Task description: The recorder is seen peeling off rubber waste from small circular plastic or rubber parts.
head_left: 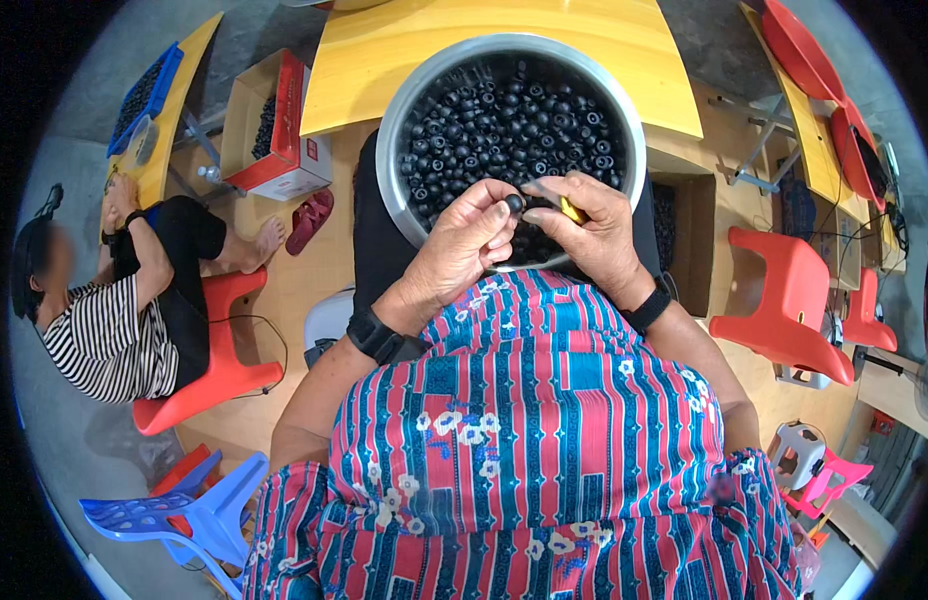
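Observation:
A large steel bowl (399,120) rests on my lap, filled with several small black rings. My left hand (471,243) pinches one black ring (515,204) between thumb and fingertips over the bowl's near rim. Touching it from the right, my right hand (594,235) grips a small yellow tool (572,210) whose tip points at the ring. Both wrists wear black bands.
A yellow table (374,50) stands just beyond the bowl. A person in a striped shirt sits on a red stool (219,370) at the left. A cardboard box (274,135), red sandals (309,220), red chairs (784,300) and a blue stool (184,515) lie around.

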`<action>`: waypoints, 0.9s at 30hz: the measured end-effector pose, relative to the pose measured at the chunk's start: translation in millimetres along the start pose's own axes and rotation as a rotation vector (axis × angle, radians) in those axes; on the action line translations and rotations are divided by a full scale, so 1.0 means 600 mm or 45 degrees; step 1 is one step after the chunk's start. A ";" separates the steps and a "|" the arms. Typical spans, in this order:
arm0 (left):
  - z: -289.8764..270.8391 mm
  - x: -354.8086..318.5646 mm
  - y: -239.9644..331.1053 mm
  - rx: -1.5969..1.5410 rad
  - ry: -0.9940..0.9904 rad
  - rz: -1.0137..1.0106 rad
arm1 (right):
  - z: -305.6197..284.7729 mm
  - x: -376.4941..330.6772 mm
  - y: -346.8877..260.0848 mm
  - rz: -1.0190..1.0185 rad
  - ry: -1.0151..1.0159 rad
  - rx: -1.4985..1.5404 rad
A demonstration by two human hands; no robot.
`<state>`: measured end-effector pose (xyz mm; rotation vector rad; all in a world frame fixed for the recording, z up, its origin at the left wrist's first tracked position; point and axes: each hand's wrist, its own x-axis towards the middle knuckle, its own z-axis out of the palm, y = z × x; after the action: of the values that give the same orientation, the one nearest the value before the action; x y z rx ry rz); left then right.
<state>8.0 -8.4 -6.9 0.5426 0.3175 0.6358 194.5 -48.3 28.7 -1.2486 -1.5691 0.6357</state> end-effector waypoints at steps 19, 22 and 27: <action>-0.010 -0.002 0.034 -0.006 0.097 0.050 | -0.024 0.003 0.016 0.136 0.248 0.057; -0.012 -0.001 0.039 0.202 0.140 0.069 | -0.022 0.003 0.025 0.198 0.325 0.175; 0.000 0.023 0.030 1.530 0.262 0.378 | -0.021 0.002 0.029 0.147 0.287 0.139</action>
<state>10.0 12.5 1.8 1.7009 0.8313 0.7495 213.4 -43.3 19.2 -1.2879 -1.2686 0.6221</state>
